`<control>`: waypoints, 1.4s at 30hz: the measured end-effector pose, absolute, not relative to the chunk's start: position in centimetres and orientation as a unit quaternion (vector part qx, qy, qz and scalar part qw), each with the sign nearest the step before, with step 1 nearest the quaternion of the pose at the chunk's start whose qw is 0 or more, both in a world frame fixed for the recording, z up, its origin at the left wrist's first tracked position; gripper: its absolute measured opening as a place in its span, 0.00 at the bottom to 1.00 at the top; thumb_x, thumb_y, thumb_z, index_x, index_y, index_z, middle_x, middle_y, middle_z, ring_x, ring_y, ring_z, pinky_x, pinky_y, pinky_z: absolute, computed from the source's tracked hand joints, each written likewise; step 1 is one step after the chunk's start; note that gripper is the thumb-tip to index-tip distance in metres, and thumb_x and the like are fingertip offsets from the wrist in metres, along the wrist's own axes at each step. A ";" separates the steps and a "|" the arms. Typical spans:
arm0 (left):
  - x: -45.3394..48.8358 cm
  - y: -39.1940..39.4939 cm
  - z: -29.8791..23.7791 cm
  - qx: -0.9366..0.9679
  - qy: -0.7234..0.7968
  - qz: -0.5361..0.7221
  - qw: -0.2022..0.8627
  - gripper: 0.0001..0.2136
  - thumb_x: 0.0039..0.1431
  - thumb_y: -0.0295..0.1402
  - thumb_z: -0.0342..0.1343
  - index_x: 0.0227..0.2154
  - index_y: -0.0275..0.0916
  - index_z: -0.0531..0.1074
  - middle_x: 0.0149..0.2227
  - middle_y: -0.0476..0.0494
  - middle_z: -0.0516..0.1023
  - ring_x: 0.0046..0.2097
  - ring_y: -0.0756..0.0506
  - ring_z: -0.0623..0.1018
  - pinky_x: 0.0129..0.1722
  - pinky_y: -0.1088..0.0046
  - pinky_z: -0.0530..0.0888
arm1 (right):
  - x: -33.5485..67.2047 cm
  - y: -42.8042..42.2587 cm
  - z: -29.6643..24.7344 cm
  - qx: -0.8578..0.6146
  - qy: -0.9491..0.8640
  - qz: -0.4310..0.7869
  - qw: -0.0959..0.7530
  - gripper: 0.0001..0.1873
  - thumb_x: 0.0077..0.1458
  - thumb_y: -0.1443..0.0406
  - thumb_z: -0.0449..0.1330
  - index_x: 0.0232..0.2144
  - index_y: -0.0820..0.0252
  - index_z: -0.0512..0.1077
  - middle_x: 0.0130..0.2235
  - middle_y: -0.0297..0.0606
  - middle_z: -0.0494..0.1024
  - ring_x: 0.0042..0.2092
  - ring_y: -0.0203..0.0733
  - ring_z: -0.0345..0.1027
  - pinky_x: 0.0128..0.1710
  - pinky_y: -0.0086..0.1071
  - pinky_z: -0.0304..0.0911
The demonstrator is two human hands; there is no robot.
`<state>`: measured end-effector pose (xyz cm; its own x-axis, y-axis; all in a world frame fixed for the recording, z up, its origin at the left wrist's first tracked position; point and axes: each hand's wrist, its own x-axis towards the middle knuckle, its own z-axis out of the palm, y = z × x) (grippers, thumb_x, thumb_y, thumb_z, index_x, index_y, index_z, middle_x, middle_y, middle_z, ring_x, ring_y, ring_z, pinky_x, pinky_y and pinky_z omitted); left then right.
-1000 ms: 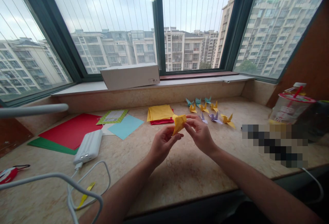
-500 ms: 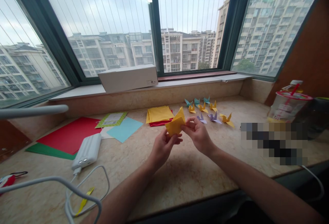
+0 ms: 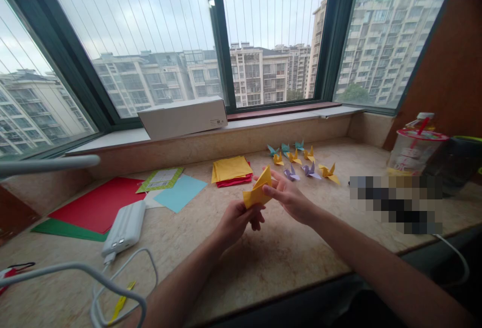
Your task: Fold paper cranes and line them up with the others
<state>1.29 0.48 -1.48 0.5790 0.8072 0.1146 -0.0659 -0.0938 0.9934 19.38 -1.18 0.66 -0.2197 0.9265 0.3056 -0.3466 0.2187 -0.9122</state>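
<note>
Between my two hands, above the stone counter, is a partly folded sheet of yellow origami paper (image 3: 256,196). My left hand (image 3: 238,219) grips its lower edge, the thumb lying against the paper. My right hand (image 3: 288,195) pinches the right side, thumb in front and the fingers partly hidden behind. One pointed flap stands up at the top. Just behind the hands lies a stack of yellow folded paper (image 3: 230,168) on top of red folded paper (image 3: 235,183). Folded paper cranes in teal, yellow and purple (image 3: 311,170) stand in rows beyond my right hand.
At left lie red sheets (image 3: 100,205), a green sheet (image 3: 68,230), a light blue sheet (image 3: 181,193) and a white power bank (image 3: 124,227) with a looped cable. A white box (image 3: 184,119) sits on the sill. A plastic cup (image 3: 414,152) stands at right.
The yellow paper has turned and dropped slightly, and its upper flap now shows a fold. My right thumb has moved onto the front of the paper. The view has shifted slightly.
</note>
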 end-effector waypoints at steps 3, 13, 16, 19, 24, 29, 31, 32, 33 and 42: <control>1.2 0.7 -1.7 0.647 0.279 0.335 0.626 0.20 0.52 0.49 0.62 0.31 0.32 0.74 0.21 0.47 0.75 0.19 0.51 0.72 0.20 0.76 0.68 | 19.7 -0.9 0.3 -0.275 -0.540 0.554 0.571 0.24 0.52 0.55 0.67 0.49 0.58 0.71 0.43 0.42 0.81 0.45 0.44 0.75 0.45 0.34 0.68; 0.4 1.4 -0.7 0.670 0.316 0.382 0.553 0.22 0.56 0.50 0.57 0.20 0.34 0.68 0.17 0.50 0.70 0.16 0.53 0.71 0.17 0.78 0.65 | 20.7 0.0 0.5 -0.369 -0.490 0.406 0.678 0.19 0.44 0.52 0.70 0.31 0.61 0.74 0.29 0.37 0.81 0.30 0.38 0.74 0.33 0.32 0.69; 0.3 1.7 -0.4 0.676 0.319 0.394 0.534 0.21 0.57 0.49 0.57 0.23 0.34 0.68 0.18 0.50 0.71 0.16 0.53 0.71 0.16 0.79 0.65 | 21.0 0.2 0.4 -0.386 -0.497 0.369 0.684 0.21 0.44 0.50 0.70 0.29 0.61 0.73 0.28 0.38 0.81 0.30 0.40 0.74 0.33 0.33 0.70; 0.4 2.0 -0.4 0.669 0.314 0.427 0.521 0.18 0.58 0.48 0.57 0.33 0.35 0.68 0.20 0.53 0.72 0.15 0.53 0.70 0.13 0.80 0.65 | 21.2 0.5 0.3 -0.385 -0.509 0.352 0.685 0.21 0.46 0.48 0.67 0.28 0.61 0.73 0.29 0.39 0.81 0.32 0.43 0.76 0.36 0.36 0.72; 0.3 2.6 -0.6 0.669 0.319 0.453 0.496 0.17 0.60 0.48 0.55 0.34 0.37 0.65 0.22 0.54 0.72 0.15 0.53 0.70 0.11 0.80 0.65 | 21.8 1.2 -0.4 -0.414 -0.562 0.314 0.644 0.20 0.55 0.49 0.61 0.29 0.61 0.73 0.31 0.40 0.81 0.34 0.45 0.77 0.37 0.37 0.72; -0.4 3.0 -1.0 0.712 0.351 0.418 0.443 0.16 0.62 0.46 0.53 0.36 0.36 0.67 0.23 0.53 0.72 0.17 0.53 0.70 0.13 0.81 0.65 | 22.9 1.5 -1.0 -0.512 -0.666 0.117 0.530 0.16 0.62 0.55 0.55 0.36 0.59 0.76 0.40 0.45 0.82 0.44 0.49 0.76 0.44 0.40 0.68; -0.6 2.8 -1.1 0.734 0.362 0.387 0.425 0.16 0.63 0.46 0.52 0.37 0.36 0.69 0.22 0.53 0.72 0.17 0.54 0.70 0.14 0.81 0.64 | 23.2 1.5 -1.1 -0.492 -0.714 0.070 0.493 0.15 0.61 0.55 0.58 0.42 0.59 0.76 0.50 0.48 0.78 0.52 0.51 0.71 0.52 0.44 0.63; -0.6 2.6 -1.2 0.744 0.365 0.372 0.418 0.16 0.63 0.45 0.51 0.37 0.35 0.70 0.21 0.53 0.72 0.18 0.54 0.70 0.15 0.82 0.64 | 23.2 1.4 -1.1 -0.475 -0.743 0.061 0.469 0.17 0.59 0.54 0.60 0.44 0.58 0.76 0.52 0.48 0.77 0.54 0.52 0.70 0.54 0.46 0.61; -0.6 2.4 -1.1 0.755 0.366 0.357 0.412 0.15 0.63 0.45 0.51 0.36 0.35 0.70 0.21 0.53 0.72 0.18 0.54 0.70 0.15 0.82 0.64 | 23.2 1.3 -1.1 -0.457 -0.770 0.059 0.441 0.19 0.56 0.54 0.63 0.46 0.57 0.75 0.51 0.47 0.77 0.54 0.52 0.70 0.55 0.47 0.59; -0.1 1.1 -0.6 0.779 0.338 0.317 0.423 0.16 0.64 0.43 0.50 0.31 0.35 0.71 0.19 0.52 0.71 0.17 0.55 0.67 0.17 0.83 0.63 | 21.1 -0.2 -1.5 -0.410 -0.789 0.225 0.399 0.11 0.55 0.58 0.63 0.29 0.60 0.73 0.29 0.35 0.78 0.31 0.39 0.70 0.33 0.32 0.64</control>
<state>-0.11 1.09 -0.60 0.5706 0.7946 0.2075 0.2581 -0.4134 0.8732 21.10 -0.21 -1.47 -0.3466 0.8257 0.4450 0.4668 0.5633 -0.6817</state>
